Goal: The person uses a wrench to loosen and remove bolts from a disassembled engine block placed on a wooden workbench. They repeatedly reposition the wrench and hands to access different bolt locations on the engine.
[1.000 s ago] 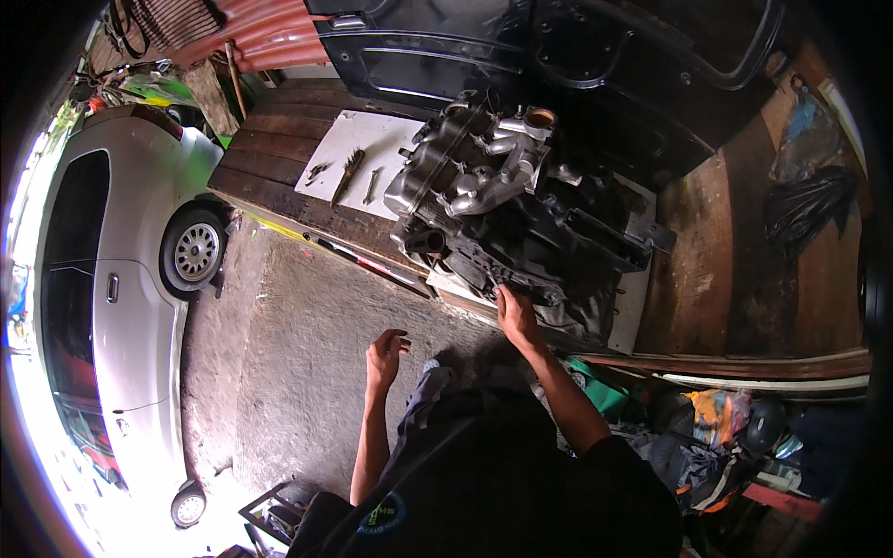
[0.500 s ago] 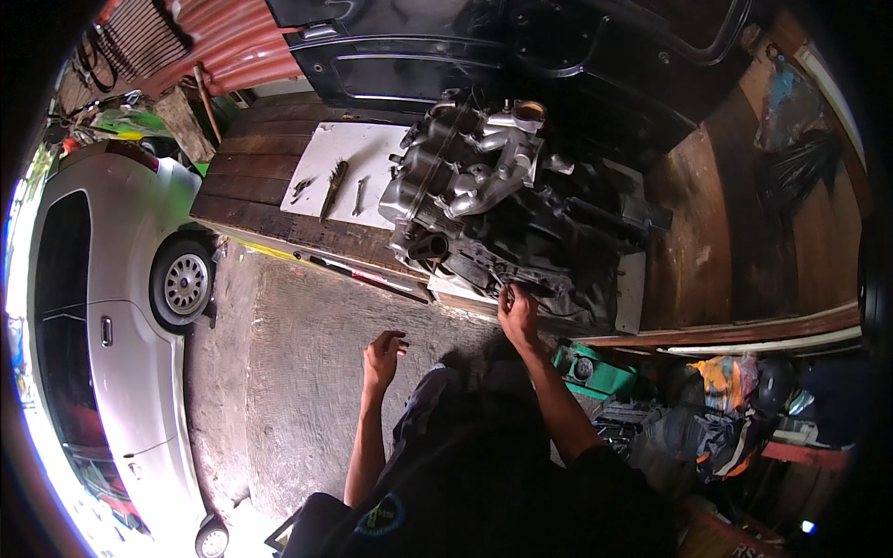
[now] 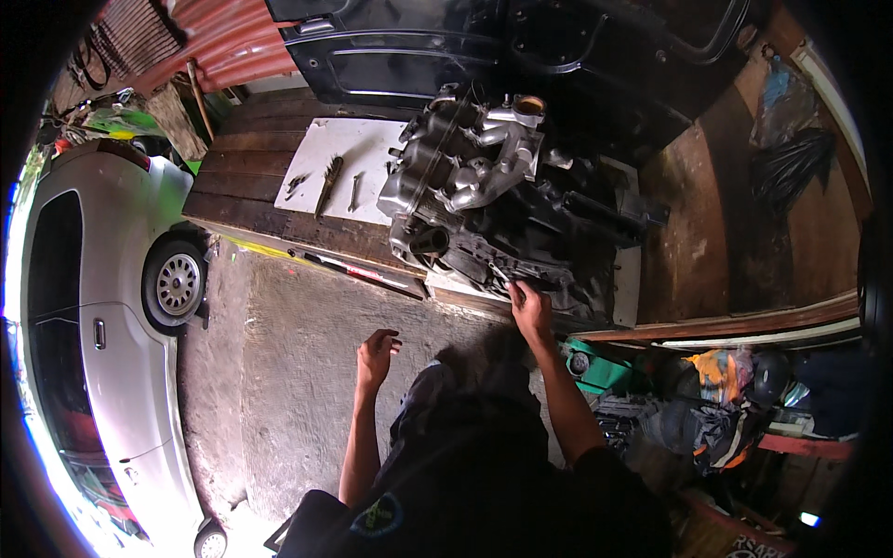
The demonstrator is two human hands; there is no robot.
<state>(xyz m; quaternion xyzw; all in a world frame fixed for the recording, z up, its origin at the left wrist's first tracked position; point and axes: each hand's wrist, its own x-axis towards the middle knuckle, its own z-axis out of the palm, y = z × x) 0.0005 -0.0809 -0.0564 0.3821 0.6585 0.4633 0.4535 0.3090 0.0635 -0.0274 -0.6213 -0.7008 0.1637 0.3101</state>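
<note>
- Biggest thing here is the car (image 3: 130,372), silver-white, parked along the left side, with wheels showing.
- Then there's the black panel (image 3: 400,60) running across the top, behind the bench, and shiny enough to catch some light.
- Bench (image 3: 246,158) is dark wood planks, pretty worn, on the near side of that panel.
- Engine (image 3: 484,200) is sitting on the bench, right of the middle of the view. Grey metal cover and pipes up top, blacker and grubbier toward the near edge.
- White board (image 3: 312,153) lies flat on the bench, sticking out to the left of the engine.
- Green case (image 3: 605,372) is down low, just right of the right forearm.
- Right hand (image 3: 530,309) is up at the engine's near edge, fingers curled in. Can't tell if they're actually clamped on anything.
- Left hand (image 3: 377,353) hangs over the concrete, well apart from the other one, fingers loosely bent with nothing in them.
- Brush (image 3: 327,186), dark and scruffy, on the board.
- Wrench (image 3: 355,192) just right of it, also on the board.
- Shiny bit (image 3: 499,272) by the right fingertips, too small to make out.
</note>
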